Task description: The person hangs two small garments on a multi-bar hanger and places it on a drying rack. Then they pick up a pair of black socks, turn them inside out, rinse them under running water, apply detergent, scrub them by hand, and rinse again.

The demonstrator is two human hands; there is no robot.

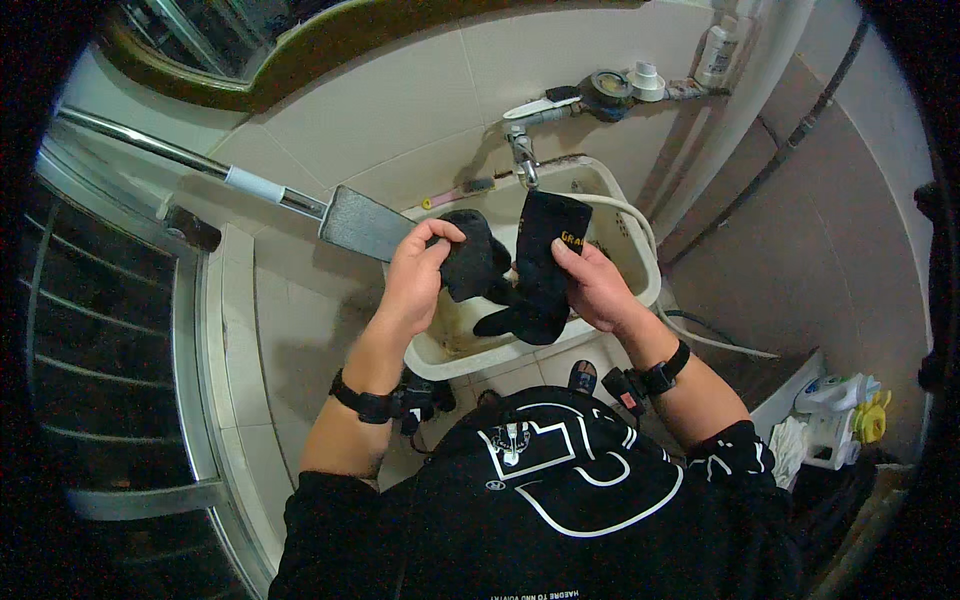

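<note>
My left hand [416, 274] pinches a dark grey-black sock [469, 255] between thumb and fingers. In my right hand [596, 285] is a black sock [544, 262] with yellow lettering near its cuff; its cuff points up and its foot hangs down to the left. Both socks are over a white, stained sink basin [442, 367], apart at the top and close together or overlapping lower down. A chrome tap [525, 161] sits just behind the right sock's cuff. The socks hide part of the basin's inside.
A flat mop [364, 221] leans in from the left, its head by the basin. A pink-handled brush [450, 196] lies on the back rim. Above are a white brush [540, 107] and water meter [609, 88]. A pale hose [645, 225] curves right; cleaning bottles [832, 394] stand lower right.
</note>
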